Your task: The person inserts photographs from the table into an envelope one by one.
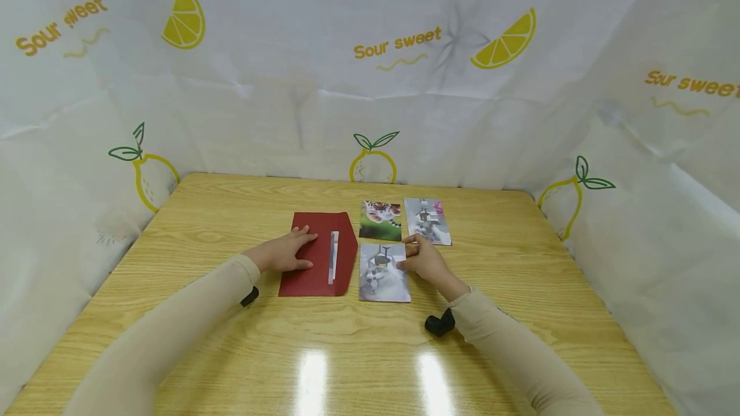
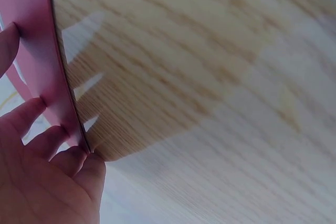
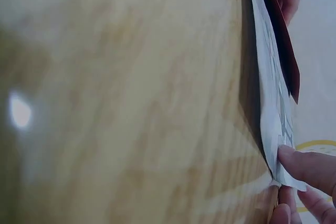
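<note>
A red envelope [image 1: 319,250] lies on the table with its pointed flap to the right; the edges of pale cards [image 1: 333,259] show at its opening. My left hand [image 1: 284,253] rests on it with spread fingers; in the left wrist view the fingertips press the envelope [image 2: 37,51] near its edge. To the right lies a photo card of a grey-and-white cat [image 1: 381,280]. My right hand [image 1: 429,263] pinches this card's right edge, thumb on top and fingers at the underside, as the right wrist view shows; the card [image 3: 268,87] is slightly lifted there.
Behind the pinched card lie a tiger photo card [image 1: 378,222] and another cat photo card [image 1: 426,222]. Black wrist cameras [image 1: 440,323] sit under both forearms. A white cloth [image 1: 266,82] printed with lemons encloses the wooden table [image 1: 509,262] at the back and sides.
</note>
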### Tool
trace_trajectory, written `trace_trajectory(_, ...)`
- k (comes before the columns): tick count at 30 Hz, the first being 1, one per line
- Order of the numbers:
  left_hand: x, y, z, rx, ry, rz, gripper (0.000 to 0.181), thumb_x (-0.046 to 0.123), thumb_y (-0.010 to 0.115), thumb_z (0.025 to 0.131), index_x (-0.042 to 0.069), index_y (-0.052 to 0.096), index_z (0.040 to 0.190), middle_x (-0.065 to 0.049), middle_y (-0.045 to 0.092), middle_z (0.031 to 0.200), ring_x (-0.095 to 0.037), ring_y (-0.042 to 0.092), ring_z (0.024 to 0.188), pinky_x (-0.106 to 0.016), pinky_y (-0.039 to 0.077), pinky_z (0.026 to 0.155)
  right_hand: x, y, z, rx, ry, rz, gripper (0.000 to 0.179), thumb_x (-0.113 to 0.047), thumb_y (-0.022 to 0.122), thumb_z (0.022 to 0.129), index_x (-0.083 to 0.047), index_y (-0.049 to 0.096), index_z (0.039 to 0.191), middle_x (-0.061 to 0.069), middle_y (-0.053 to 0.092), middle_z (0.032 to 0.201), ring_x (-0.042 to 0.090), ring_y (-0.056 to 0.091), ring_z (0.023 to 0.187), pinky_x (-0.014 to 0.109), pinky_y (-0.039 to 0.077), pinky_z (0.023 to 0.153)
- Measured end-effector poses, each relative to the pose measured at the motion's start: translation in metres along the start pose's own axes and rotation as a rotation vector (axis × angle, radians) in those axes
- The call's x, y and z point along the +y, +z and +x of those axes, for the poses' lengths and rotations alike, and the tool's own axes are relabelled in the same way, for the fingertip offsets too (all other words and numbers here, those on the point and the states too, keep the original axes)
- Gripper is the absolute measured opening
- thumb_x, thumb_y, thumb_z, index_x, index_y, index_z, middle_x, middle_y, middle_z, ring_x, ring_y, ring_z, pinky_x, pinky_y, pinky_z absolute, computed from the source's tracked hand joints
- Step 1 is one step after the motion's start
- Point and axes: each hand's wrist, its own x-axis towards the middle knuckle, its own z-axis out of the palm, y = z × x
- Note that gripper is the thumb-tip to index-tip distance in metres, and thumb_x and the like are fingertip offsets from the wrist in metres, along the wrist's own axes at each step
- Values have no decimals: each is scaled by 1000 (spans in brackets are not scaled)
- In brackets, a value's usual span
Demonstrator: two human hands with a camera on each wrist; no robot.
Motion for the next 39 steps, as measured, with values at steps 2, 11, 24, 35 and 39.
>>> trace_trajectory(2,0,0,0,2,-1,1,73,36,60,95,9,27,154,-20,10,161,-41,7,148,-55,20,117,0,0,-1,5,-12,16,52,0,77,79,-2,54,125,13,62,91,17,50,72,27,42,62)
trace_trajectory(11,0,0,0,2,-3,3,73,36,60,95,9,26,154,-20,9,161,-41,6,148,-55,20,117,0,-4,-3,-14,-27,178,53,9,71,81,-2,49,128,7,51,82,13,47,63,25,45,53)
trace_trajectory(24,0,-1,0,0,8,1,73,36,60,95,8,26,154,-21,10,161,-42,6,148,-54,21,117,-16,-30,-6,-118,-32,379,56,0,66,90,-5,40,140,6,51,99,11,61,77,41,58,71)
trace_trajectory(35,0,-1,0,-1,14,0,73,35,60,95,7,26,153,-22,10,161,-42,7,148,-55,21,117,-36,-32,-8,-103,-74,555,58,4,60,92,-5,35,143,2,49,99,9,62,78,31,57,69)
trace_trajectory(39,0,-1,0,-3,8,-2,73,36,60,95,7,26,154,-21,10,161,-42,6,148,-55,21,116,-38,-21,-6,-93,-75,560,57,4,62,91,-8,37,141,3,50,101,10,62,77,40,57,77)
